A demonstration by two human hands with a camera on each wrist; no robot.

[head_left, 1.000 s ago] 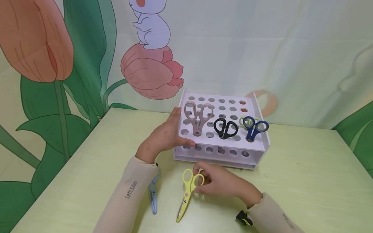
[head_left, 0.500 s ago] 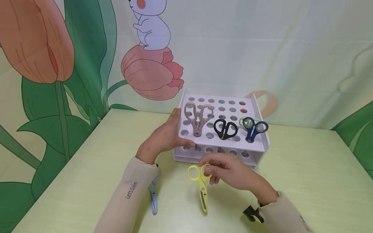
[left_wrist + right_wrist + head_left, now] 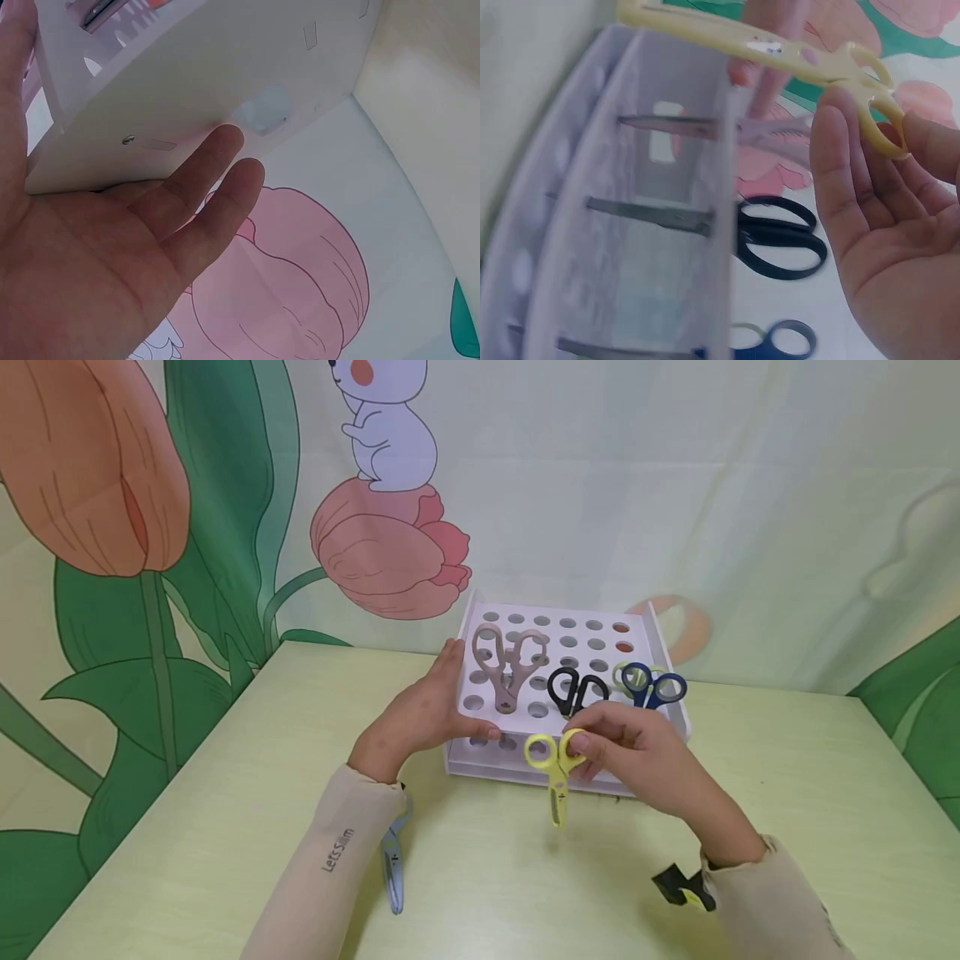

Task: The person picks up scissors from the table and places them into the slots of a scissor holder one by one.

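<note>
My left hand (image 3: 416, 710) holds the left side of a white rack (image 3: 521, 725) with rows of round holes; its thumb lies over the front edge and its fingers lie along the side panel (image 3: 187, 105). My right hand (image 3: 648, 756) pinches one handle loop of yellow scissors (image 3: 556, 768) between thumb and fingers. They hang blades down just in front of the rack. Mauve scissors (image 3: 505, 689), black scissors (image 3: 564, 697) and navy scissors (image 3: 648, 685) stand in the rack's front holes, blades down. Light green scissors (image 3: 622, 675) are partly hidden behind the navy ones.
Light blue scissors (image 3: 393, 868) lie on the pale green table (image 3: 510, 902), their handles partly hidden by the left sleeve (image 3: 315, 868). A printed cloth (image 3: 570, 527) with tulips and a white animal hangs behind the rack.
My right hand has picked the yellow scissors up off the table, raised them and carried them right and forward to the rack, turning the blades down. The left hand stays on the rack.
</note>
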